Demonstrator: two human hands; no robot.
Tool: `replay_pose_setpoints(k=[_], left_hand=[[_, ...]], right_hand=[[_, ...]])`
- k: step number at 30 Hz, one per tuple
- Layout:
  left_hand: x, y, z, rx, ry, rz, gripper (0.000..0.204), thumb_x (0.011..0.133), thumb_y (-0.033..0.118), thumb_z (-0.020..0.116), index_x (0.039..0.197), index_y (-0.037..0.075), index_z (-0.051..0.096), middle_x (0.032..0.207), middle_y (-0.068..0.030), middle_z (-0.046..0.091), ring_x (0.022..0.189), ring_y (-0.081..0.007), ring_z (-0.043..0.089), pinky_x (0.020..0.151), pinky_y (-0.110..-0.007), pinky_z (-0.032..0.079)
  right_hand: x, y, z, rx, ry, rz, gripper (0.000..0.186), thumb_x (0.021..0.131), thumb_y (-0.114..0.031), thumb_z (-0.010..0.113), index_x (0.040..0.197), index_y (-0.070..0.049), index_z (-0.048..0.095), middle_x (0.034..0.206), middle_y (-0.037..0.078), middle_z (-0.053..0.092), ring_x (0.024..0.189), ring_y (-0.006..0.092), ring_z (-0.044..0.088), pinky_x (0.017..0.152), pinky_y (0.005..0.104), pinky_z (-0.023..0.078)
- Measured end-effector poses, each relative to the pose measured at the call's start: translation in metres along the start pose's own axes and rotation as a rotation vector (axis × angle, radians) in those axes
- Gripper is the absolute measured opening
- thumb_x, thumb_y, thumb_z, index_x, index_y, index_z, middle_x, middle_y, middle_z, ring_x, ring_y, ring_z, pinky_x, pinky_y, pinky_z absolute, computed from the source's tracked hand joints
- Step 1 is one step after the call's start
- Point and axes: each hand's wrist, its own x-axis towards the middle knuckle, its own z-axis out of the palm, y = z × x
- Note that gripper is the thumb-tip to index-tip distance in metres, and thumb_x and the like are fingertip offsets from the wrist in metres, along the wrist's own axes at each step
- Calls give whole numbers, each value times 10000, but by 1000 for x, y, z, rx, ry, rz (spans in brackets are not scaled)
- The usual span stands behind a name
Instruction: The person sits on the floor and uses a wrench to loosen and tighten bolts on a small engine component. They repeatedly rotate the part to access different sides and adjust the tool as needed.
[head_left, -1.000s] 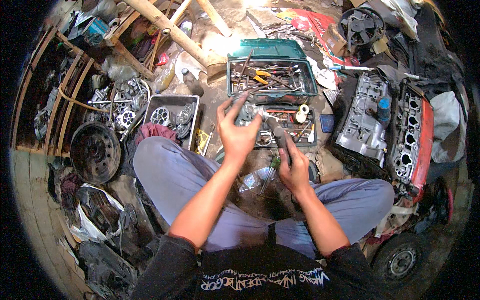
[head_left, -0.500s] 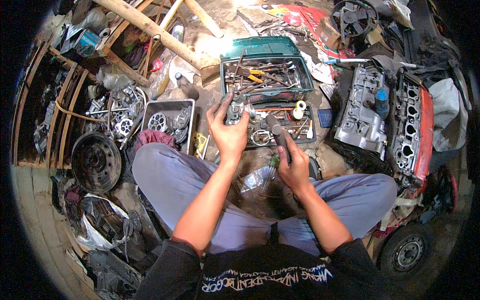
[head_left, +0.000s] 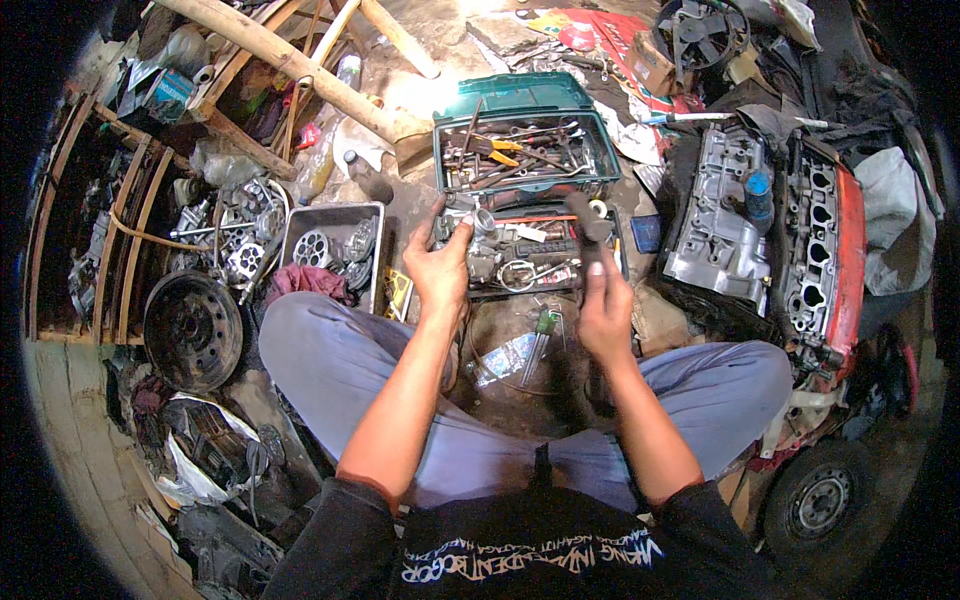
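Note:
My left hand (head_left: 440,272) is closed around a grey cast-metal part with a round opening (head_left: 484,222), held up in front of the tool tray. Dark, blurred by motion, a hammer (head_left: 592,228) rises from the closed fingers of my right hand (head_left: 606,308), its head upward and apart from the metal part. Beyond both hands lies the tray (head_left: 622,262) of small tools and parts. Behind it a green toolbox (head_left: 610,150) stands with its lid raised, full of wrenches and yellow-handled pliers (head_left: 497,150). Between my legs are a green-handled screwdriver (head_left: 545,322) and a clear plastic packet (head_left: 503,360).
A grey bin (head_left: 374,240) of metal parts stands on the left, beside a steel wheel rim (head_left: 194,330). At right sit a silver engine cover (head_left: 722,220) and a cylinder head (head_left: 822,260). A wooden pole (head_left: 290,70) crosses the far left.
My right hand has moved up and slightly right, and the hammer has swung from leaning left to nearly upright. My left hand has shifted a little left and lower with the metal part.

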Motion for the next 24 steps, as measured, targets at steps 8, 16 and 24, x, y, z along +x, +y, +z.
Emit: replay_pose_setpoints(k=[8,16,24], left_hand=[[-3,3,2,-415,-146,-227,494,878,70,686,1347,-23,563,1221,-135,653,1033,-171,648,868,-308,540],[-4,8,4,-701,-278,-491,300,930,220,621,1160,29,600,1052,-112,686,920,-235,685,821,-391,574],[-6,13,2,-864,-298,-626,364,931,301,588,1198,54,596,1087,-141,678,954,-289,669,837,-492,556]], right_hand=[[8,4,-23,262,181,80,294,967,-89,637,1179,10,460,944,99,623,852,175,624,781,331,530],[17,10,-21,441,38,494,308,995,-196,600,1182,-21,429,676,33,523,416,106,457,323,283,367],[18,56,-10,521,-226,880,356,992,-436,552,953,-83,533,661,33,512,488,165,498,448,326,444]])
